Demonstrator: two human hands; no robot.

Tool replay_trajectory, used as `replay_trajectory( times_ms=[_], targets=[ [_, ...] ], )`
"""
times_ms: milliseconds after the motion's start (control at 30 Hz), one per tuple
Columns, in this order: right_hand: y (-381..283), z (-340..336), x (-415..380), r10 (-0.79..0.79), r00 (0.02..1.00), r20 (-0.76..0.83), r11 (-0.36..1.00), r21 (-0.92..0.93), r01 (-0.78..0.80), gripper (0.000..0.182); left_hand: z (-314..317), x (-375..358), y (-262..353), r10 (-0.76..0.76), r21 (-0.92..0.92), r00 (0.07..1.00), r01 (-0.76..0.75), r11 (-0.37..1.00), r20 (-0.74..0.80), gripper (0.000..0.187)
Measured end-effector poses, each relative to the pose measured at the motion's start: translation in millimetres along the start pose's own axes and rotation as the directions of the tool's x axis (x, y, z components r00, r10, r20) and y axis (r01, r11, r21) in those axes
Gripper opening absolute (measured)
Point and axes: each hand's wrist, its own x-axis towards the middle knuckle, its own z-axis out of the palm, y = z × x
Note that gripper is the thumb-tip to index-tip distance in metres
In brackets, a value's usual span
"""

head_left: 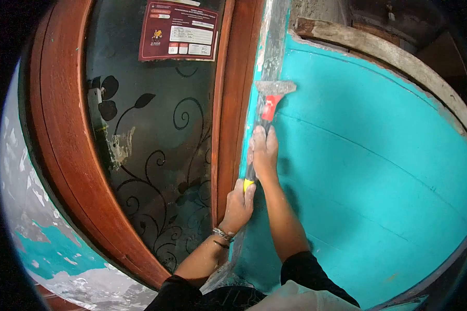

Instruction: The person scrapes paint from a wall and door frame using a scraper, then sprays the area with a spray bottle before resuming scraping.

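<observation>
A long-handled scraper [270, 106] with a wide blade, a red neck and a dark handle ending in yellow stands upright against the wall. Its dusty blade lies at the strip of wall [273, 52] beside the door frame, where the paint is off and grey shows above it. My right hand [265, 153] is closed around the upper handle, below the red neck. Lower down, my left hand [239, 205] grips the yellow end; a bracelet [223, 235] is on that wrist. Turquoise paint [347, 155] covers the wall to the right of both hands.
A brown wooden frame [238, 103] borders a dark glass pane [155, 129] with a vine pattern. A maroon notice [179, 31] is stuck on the glass. Wooden planks [379, 46] run along the wall's upper right. At far left, another wall [52, 249] has patchy, peeling paint.
</observation>
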Motion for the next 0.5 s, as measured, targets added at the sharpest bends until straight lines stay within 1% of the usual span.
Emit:
replay_trajectory(
  times_ms=[33, 100, 133, 267, 300, 367, 433, 500],
  targets=[
    [4, -2, -7, 0.005, 1.0, -0.001, 1.0, 0.0, -0.005, 0.019, -1, -7, -2, -0.046, 0.014, 0.999, 0.046, 0.999, 0.025, 0.026],
    [12, -5, -20, 0.017, 1.0, 0.017, 1.0, 0.014, -0.017, 0.02, -2, -20, -8, -0.085, 0.013, 0.996, 0.084, 0.996, 0.04, 0.024],
    [16, -6, -26, 0.037, 0.999, -0.008, 0.998, -0.048, -0.037, 0.017, -3, -25, -11, -0.117, 0.009, 0.992, 0.116, 0.993, 0.052, 0.024],
    [30, -10, -52, 0.049, 0.999, 0.015, 0.999, 0.011, -0.05, 0.018, -6, -50, -25, -0.139, 0.021, 0.988, 0.138, 0.99, 0.068, 0.024],
    [32, -11, -59, 0.058, 0.998, 0.014, 0.998, 0.012, -0.058, 0.018, -5, -57, -30, -0.165, 0.031, 0.983, 0.163, 0.986, 0.076, 0.024],
    [37, -12, -69, 0.109, 0.994, -0.026, 0.994, 0.001, -0.109, 0.018, -4, -67, -40, -0.201, 0.043, 0.976, 0.197, 0.979, 0.087, 0.024],
    [41, -12, -73, 0.124, 0.992, -0.039, 0.992, 0.009, -0.124, 0.018, -5, -73, -45, -0.248, 0.033, 0.962, 0.246, 0.969, 0.113, 0.024],
    [46, -11, -76, 0.138, 0.989, -0.052, 0.99, 0.019, -0.137, 0.017, -4, -71, -49, -0.255, 0.029, 0.96, 0.253, 0.967, 0.113, 0.023]
  ],
)
